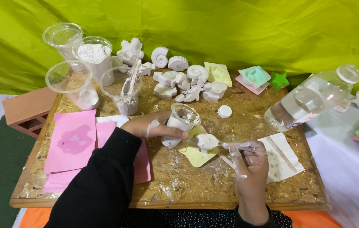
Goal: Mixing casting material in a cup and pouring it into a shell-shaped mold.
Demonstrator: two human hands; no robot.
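Pink sheets point(72, 141): lay flat at the desk's 9 o'clock side, one blotched with a darker stain, untouched.
Cups at 11 o'clock point(82, 63): stood clustered, four clear plastic ones; one filled with white powder, one crusted with paste and holding a stirring stick point(132, 78).
Finished casts point(183, 76): sat in rows at 12 o'clock, white shells and similar shapes, already out of their moulds.
Left hand point(152, 126): smeared white, grip clamped around a small clear mixing cup point(179, 124), tilted toward the mould.
Yellow mould point(196, 154): rested at the desk's centre, just beneath the cup and spoon, apparently only partly filled.
Right hand point(251, 162): grip pinched shut on a spoon point(213, 143), bowl heaped with white paste above the mould.
Bottle point(314, 99): lay tilted at 2 o'clock, cap point(224, 111) off and near the casts.
Spare moulds point(253, 77): waited at 1 o'clock, pink, green and yellow, seemingly unfilled.
Progress judged: many pieces cast, one filling under way, more moulds left.
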